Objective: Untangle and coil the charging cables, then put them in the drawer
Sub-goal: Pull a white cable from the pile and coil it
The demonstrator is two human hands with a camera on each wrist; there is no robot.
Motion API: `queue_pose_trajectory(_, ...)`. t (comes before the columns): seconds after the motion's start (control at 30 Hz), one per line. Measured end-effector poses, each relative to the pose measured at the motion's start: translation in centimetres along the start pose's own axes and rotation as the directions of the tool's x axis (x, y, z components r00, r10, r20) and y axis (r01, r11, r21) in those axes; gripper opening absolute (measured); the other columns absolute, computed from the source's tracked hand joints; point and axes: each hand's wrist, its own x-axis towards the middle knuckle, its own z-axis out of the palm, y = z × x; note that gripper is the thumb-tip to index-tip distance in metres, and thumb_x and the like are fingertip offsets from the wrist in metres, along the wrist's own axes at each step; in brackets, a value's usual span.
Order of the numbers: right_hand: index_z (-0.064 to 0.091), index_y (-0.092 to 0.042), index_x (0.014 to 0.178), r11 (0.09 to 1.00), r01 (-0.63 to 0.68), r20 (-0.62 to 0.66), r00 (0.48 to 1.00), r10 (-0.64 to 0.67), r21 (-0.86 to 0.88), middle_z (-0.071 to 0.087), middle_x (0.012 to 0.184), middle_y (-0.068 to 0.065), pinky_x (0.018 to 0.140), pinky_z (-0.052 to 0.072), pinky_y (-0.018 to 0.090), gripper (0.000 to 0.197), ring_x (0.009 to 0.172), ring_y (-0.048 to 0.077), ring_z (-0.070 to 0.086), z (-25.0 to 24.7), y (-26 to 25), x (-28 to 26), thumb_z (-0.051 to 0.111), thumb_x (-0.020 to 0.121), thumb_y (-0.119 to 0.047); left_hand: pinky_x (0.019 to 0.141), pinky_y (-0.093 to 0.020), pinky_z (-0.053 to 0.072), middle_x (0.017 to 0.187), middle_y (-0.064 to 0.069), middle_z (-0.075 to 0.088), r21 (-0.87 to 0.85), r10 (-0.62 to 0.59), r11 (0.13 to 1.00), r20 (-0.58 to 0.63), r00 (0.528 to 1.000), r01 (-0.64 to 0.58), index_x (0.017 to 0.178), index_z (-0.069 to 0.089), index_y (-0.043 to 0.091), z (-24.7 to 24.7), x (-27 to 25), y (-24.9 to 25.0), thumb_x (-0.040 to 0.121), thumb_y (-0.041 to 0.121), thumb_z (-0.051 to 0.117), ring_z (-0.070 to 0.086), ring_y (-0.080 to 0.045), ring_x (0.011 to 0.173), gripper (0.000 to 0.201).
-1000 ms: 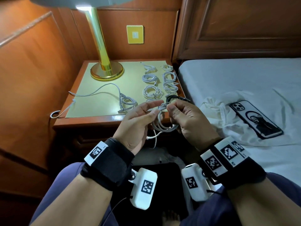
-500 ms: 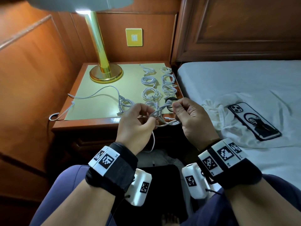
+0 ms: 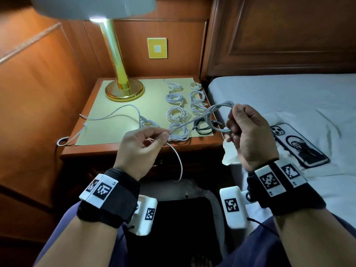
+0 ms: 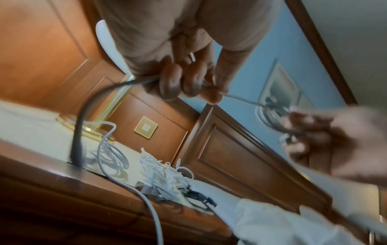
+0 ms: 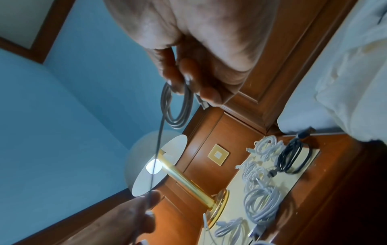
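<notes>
My right hand grips a grey cable coil of several loops, held up over the nightstand's right edge; the coil hangs from its fingers. A taut strand runs from the coil to my left hand, which pinches it between thumb and fingertips. The cable's free tail curves down below the left hand. Several white coiled cables and one black coil lie on the nightstand. An uncoiled white cable trails across its left side.
A brass lamp stands at the nightstand's back left. The bed lies to the right, with a phone and a crumpled white cloth on it. Wood panelling closes off the left side.
My hands have moved apart: the right hand lifted the coil up and right, the left slid along the strand and drew it taut.
</notes>
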Motion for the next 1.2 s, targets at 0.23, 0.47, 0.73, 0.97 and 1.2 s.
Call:
queue_pose_trajectory(0.23,0.06,-0.011,0.081,0.998,-0.034,0.082,0.996,0.029,0.055,0.064,0.073,0.012,0.055,0.034,0.033,0.026,0.051,0.018,0.046,0.5,0.0,-0.7,0.051,0.103,-0.021,0.075,0.0,0.037,0.086,0.005,0.064,0.398,0.368,0.835,0.112,0.923,-0.381,0.092,0.08,0.012,2.4,-1.1,-0.5,0.083,0.003,0.075,0.056,-0.007,0.073,0.014)
queue_pose_trajectory(0.47,0.063,-0.015,0.088,0.936,0.123,0.198,0.978,-0.059,-0.331,0.075,0.083,0.004,0.058,0.041,0.024,0.021,0.058,0.017,0.052,0.4,0.5,-1.3,0.055,0.103,-0.027,0.078,-0.002,0.04,0.092,-0.001,0.062,0.308,0.455,0.784,0.306,0.836,-0.54,0.101,0.079,0.011,3.3,-1.8,0.6,0.084,-0.007,0.069,0.058,-0.008,0.081,0.027)
queue_pose_trajectory(0.73,0.062,-0.021,0.083,0.886,0.104,0.269,0.963,0.024,-0.452,0.075,0.078,-0.002,0.059,0.05,0.029,0.022,0.054,0.01,0.056,0.7,1.3,-1.4,0.055,0.102,-0.029,0.076,-0.031,0.055,0.094,0.003,0.068,0.197,0.495,0.826,0.196,0.846,-0.529,0.1,0.074,0.012,2.9,-2.0,1.5,0.089,0.002,0.07,0.066,-0.01,0.085,0.015)
queue_pose_trajectory(0.97,0.051,-0.01,0.079,0.942,-0.079,0.399,0.892,0.213,-0.327,0.049,0.064,0.0,0.048,0.034,0.014,0.03,0.05,0.004,0.045,1.5,2.1,-1.3,0.051,0.103,-0.027,0.077,-0.01,0.044,0.09,-0.001,0.068,0.312,0.501,0.825,-0.018,0.865,-0.472,0.091,0.074,0.008,2.3,-0.5,0.7,0.089,0.013,0.076,0.055,0.002,0.078,0.006)
queue_pose_trajectory(1.2,0.048,-0.016,0.079,0.929,-0.259,0.403,0.845,0.351,-0.266,0.037,0.055,-0.008,0.051,0.019,0.032,0.034,0.052,0.014,0.025,2.4,1.4,-1.1,0.046,0.105,-0.038,0.08,-0.018,0.048,0.091,0.004,0.068,0.411,0.518,0.795,-0.074,0.852,-0.447,0.094,0.079,0.02,2.7,1.0,-0.3,0.088,0.023,0.077,0.06,-0.01,0.082,0.007)
